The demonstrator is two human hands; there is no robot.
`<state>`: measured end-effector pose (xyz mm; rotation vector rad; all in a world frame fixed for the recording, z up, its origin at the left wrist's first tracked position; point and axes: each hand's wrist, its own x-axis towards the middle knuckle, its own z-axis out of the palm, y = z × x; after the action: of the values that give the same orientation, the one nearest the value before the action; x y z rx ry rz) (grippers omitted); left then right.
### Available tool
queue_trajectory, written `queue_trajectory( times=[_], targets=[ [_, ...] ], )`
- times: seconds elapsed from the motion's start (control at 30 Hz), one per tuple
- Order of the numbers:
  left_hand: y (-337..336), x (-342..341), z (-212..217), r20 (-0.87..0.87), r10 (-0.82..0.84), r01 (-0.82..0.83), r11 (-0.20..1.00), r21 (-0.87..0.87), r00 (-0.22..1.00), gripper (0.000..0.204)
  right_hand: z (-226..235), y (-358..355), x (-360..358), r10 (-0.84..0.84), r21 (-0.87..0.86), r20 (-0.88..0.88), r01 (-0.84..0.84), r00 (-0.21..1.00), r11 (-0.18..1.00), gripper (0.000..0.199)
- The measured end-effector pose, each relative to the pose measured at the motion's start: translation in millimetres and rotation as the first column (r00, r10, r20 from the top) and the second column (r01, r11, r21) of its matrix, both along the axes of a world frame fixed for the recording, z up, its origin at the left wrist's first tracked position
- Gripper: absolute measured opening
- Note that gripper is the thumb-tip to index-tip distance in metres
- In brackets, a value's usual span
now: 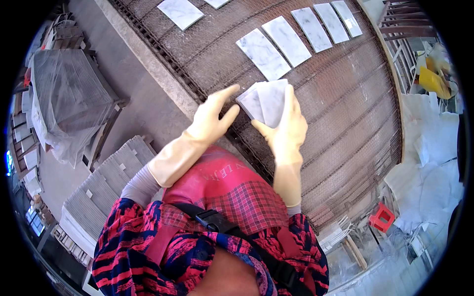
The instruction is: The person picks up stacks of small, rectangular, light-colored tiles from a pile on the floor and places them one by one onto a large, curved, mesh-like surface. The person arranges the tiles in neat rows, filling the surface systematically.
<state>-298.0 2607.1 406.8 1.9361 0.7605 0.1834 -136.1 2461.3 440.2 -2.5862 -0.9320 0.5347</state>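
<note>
Both my hands wear cream rubber gloves. My right hand (pixel 286 129) grips a few fanned marble tiles (pixel 270 102), white with grey veins, its thumb on their near edge and its fingers along the right side. Just left of these tiles is my left hand (pixel 212 116), with thumb and fingers apart and nothing between them. Beyond the held tiles, several similar marble tiles (pixel 264 53) lie spaced in a slanting row on a wire mesh conveyor (pixel 340 128). Another marble tile (pixel 180 13) lies at the far left of the mesh.
A chain (pixel 170 64) and a concrete ledge (pixel 153 59) run along the conveyor's left side. Stacked grey slabs (pixel 106 182) stand at my left, with a plastic-wrapped pallet (pixel 71 93) behind. A red plastic crate (pixel 381 217) and white sheeting (pixel 424 182) lie to the right.
</note>
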Motion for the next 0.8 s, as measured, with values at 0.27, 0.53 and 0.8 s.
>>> queue_trajectory(
  times=[0.27, 0.53, 0.8],
  targets=[
    [-21, -11, 24, -0.249, 0.065, -0.241, 0.569, -0.786, 0.966, 0.056, 7, -13, 32, -0.060, 0.160, -0.149, 0.084, 0.987, 0.984, 0.117],
    [-32, -3, 42, -0.032, -0.237, 0.235, 0.919, 0.316, 0.971, 0.054, -43, -83, 148, -0.160, -0.142, 0.177, 0.186, 0.971, 0.972, 0.109],
    [-26, 3, 28, -0.057, -0.063, 0.074, 0.971, 0.225, 0.996, 0.029, 5, -40, 59, 0.147, 0.257, 0.080, -0.163, 0.986, 0.953, 0.104]
  ],
)
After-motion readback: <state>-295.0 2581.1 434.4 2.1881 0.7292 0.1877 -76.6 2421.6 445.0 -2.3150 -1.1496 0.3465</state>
